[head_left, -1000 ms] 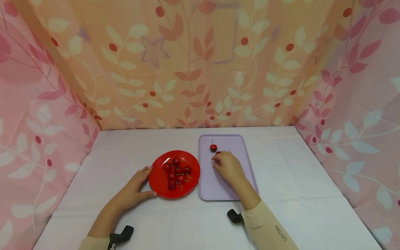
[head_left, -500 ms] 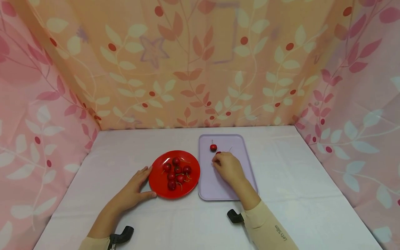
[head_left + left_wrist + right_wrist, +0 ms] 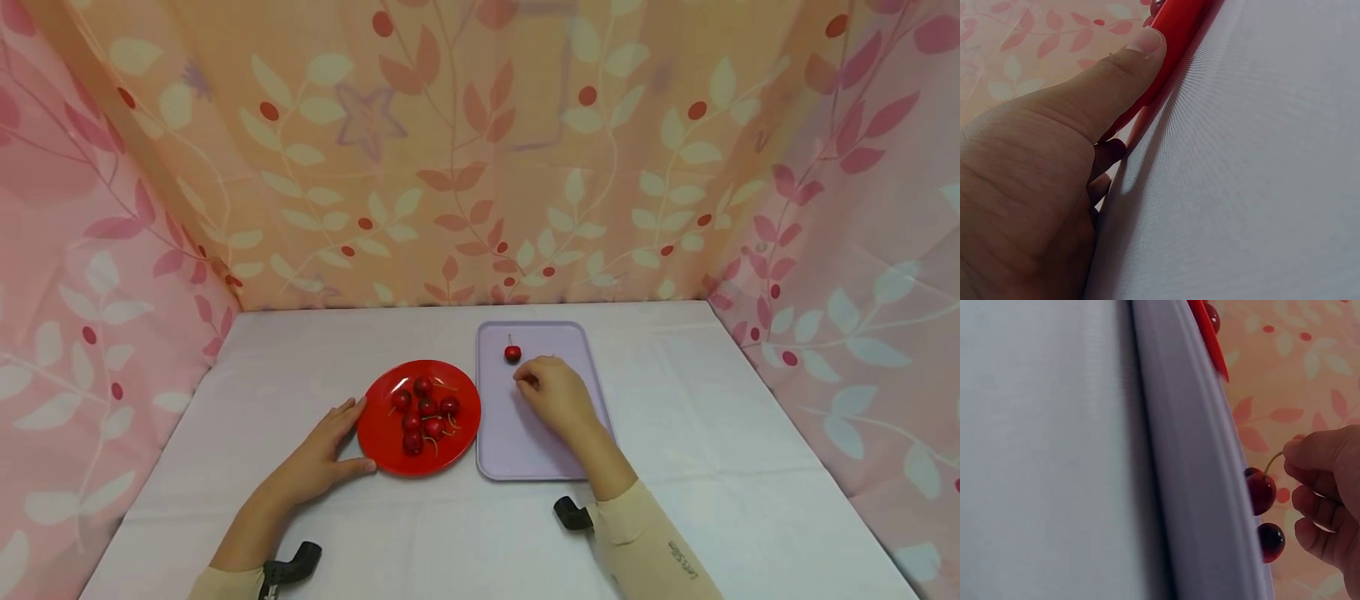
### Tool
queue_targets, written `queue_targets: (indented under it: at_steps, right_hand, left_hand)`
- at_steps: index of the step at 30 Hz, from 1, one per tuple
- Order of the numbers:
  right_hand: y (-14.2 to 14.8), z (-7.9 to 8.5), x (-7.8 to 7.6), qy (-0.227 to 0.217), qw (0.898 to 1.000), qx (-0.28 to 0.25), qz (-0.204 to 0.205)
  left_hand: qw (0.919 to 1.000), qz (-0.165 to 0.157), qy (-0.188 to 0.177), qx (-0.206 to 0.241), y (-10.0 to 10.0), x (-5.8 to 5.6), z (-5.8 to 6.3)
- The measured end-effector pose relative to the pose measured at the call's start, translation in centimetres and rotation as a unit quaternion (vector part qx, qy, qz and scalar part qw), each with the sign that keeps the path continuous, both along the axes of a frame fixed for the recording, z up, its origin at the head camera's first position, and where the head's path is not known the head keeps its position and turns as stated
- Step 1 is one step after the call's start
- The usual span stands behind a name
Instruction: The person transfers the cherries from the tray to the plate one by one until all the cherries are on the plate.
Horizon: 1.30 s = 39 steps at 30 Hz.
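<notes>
On the red plate (image 3: 381,437) lie several dark red cherries (image 3: 412,422) with stems. My left hand (image 3: 318,458) rests at the plate's left side, fingers and thumb spread along the rim, thumb pressing it in the left wrist view. Over the lilac tray (image 3: 497,446), my right hand (image 3: 558,396) pinches the thin stem of a cherry (image 3: 1262,492) between thumb and forefinger. That cherry hangs below the fingertips in the right wrist view; the hand hides it in the head view. One cherry (image 3: 512,354) sits near the tray's back, stem upward.
A white cloth (image 3: 442,533) covers the table, with the plate and tray side by side. Leaf-patterned curtains (image 3: 480,150) enclose the back and both sides. Black wrist mounts (image 3: 573,513) stick out by both sleeves. Another cherry (image 3: 1271,542) shows beyond the tray's rim.
The right hand has shifted slightly right and back over the tray. The cherry that showed beyond its fingertips is now hidden from the head view. The left hand and plate stay still.
</notes>
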State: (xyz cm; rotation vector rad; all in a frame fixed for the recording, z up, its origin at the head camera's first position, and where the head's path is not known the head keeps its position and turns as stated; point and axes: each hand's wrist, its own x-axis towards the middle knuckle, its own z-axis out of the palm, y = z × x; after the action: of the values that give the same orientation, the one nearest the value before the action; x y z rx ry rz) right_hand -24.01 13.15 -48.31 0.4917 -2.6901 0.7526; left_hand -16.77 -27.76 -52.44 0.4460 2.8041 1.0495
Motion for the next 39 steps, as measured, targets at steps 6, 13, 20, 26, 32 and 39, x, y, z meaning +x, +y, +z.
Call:
queue_targets:
  at_steps: [6, 13, 20, 26, 32, 39]
  right_hand:
    - [0.1, 0.9, -0.1, -0.018, 1.000, -0.005, 0.001]
    - [0.0, 2.3, 0.0, -0.020, 0.999, -0.021, 0.017]
    - [0.1, 3.5, 0.8, -0.019, 0.999, -0.045, 0.017]
    - [-1.0, 4.6, 0.7, -0.002, 0.998, -0.036, 0.047]
    - [-2.5, 6.0, -0.1, -0.005, 0.998, -0.030, 0.060]
    - [-4.3, 6.7, -1.7, -0.006, 0.995, 0.012, 0.098]
  left_hand:
    - [1.0000, 0.000, 0.002, 0.001, -0.3, 0.1, 0.0]
    - [0.9999, 0.003, 0.007, 0.008, -0.4, -0.1, 0.2]
    - [0.9999, -0.005, -0.004, 0.009, 0.7, -0.7, 0.0]
    - [1.0000, 0.001, -0.007, 0.006, 0.5, -0.5, -0.1]
    - [1.0000, 0.002, -0.003, 0.002, 0.2, -0.3, -0.2]
    - [0.9999, 0.006, -0.007, 0.007, 0.2, 0.0, 0.2]
